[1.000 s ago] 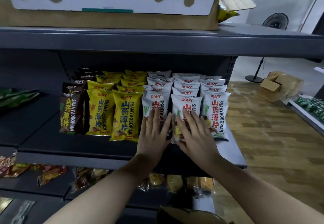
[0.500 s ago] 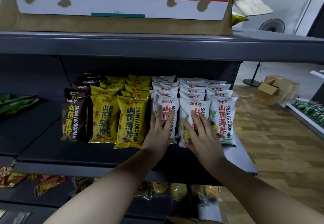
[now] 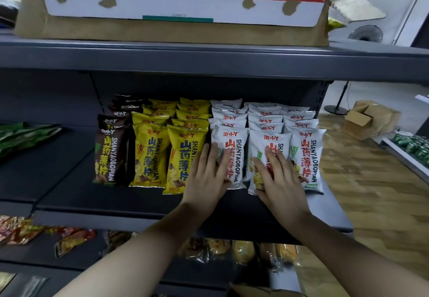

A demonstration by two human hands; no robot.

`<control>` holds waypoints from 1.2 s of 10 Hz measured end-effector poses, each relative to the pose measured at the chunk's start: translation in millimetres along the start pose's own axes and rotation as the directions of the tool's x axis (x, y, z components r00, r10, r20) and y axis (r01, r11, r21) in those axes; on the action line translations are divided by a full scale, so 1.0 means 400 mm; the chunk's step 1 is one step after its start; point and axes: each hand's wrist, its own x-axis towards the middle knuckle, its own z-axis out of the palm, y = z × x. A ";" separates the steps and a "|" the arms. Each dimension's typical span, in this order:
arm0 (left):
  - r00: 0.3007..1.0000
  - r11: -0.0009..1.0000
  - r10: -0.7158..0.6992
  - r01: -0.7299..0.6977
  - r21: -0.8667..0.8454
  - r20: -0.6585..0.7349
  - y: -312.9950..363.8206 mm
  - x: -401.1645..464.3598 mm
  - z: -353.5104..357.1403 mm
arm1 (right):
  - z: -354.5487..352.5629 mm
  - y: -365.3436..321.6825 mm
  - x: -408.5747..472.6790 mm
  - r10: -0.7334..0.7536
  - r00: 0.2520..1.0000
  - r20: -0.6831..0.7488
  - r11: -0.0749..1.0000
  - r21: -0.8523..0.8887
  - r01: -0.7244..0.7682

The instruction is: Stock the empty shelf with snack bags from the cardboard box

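Left hand [image 3: 207, 176] flat, fingers straight, on front white bag [image 3: 234, 148]; right hand [image 3: 278, 180] flat on next bag [image 3: 267, 143] at three o'clock, on shelf [image 3: 97, 194].

Cardboard box [image 3: 176, 29]: top cut off by frame edge. Rear snack bags [image 3: 264, 113]: only top edges show. Bottom shelf packets [image 3: 241, 250]: blurred, labels unreadable. Fan [image 3: 365, 34]: partly hidden behind shelf.

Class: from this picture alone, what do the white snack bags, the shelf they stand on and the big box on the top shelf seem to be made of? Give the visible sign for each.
White snack bags: probably glossy plastic film; they shine, with crimped silvery seams.
Shelf: likely painted metal; smooth, matt dark grey, thin straight edge.
Box: cardboard; raw brown under torn printed facing.
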 end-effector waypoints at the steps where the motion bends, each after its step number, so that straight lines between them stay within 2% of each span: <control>1: 0.998 0.998 0.016 -0.012 0.064 -0.059 -0.076 -0.041 -0.008 | -0.007 -0.001 -0.004 -0.007 1.000 -0.005 1.000 0.002 0.007; 2: 1.000 0.995 -0.005 0.006 0.103 -0.012 -0.142 -0.075 -0.011 | -0.012 -0.036 0.010 -0.077 0.996 -0.036 0.997 0.006 0.077; 3: 0.999 0.999 -0.020 0.018 0.051 0.037 -0.159 -0.077 -0.019 | -0.012 -0.088 0.041 -0.147 0.988 -0.044 0.989 0.021 0.148; 6: 0.994 0.993 -0.098 0.101 -0.057 0.046 -0.131 -0.047 -0.006 | 0.016 -0.152 0.114 -0.114 0.993 0.009 0.993 0.036 0.114; 8: 0.994 0.993 -0.102 0.105 -0.054 0.046 -0.130 -0.048 -0.008 | 0.018 -0.162 0.115 -0.085 0.996 -0.016 0.996 0.015 0.085; 10: 0.986 0.990 -0.140 0.142 -0.021 0.088 -0.113 -0.048 -0.030 | -0.005 -0.175 0.114 -0.052 0.997 0.062 0.998 0.036 0.050; 11: 0.989 0.989 -0.144 0.145 0.005 -0.014 -0.104 -0.064 -0.053 | -0.040 -0.181 0.089 -0.048 0.998 -0.028 0.986 0.160 0.052; 12: 0.968 0.972 -0.197 0.172 -0.160 -0.157 -0.105 -0.108 -0.119 | -0.116 -0.184 0.021 0.142 0.987 -0.079 0.875 0.476 -0.088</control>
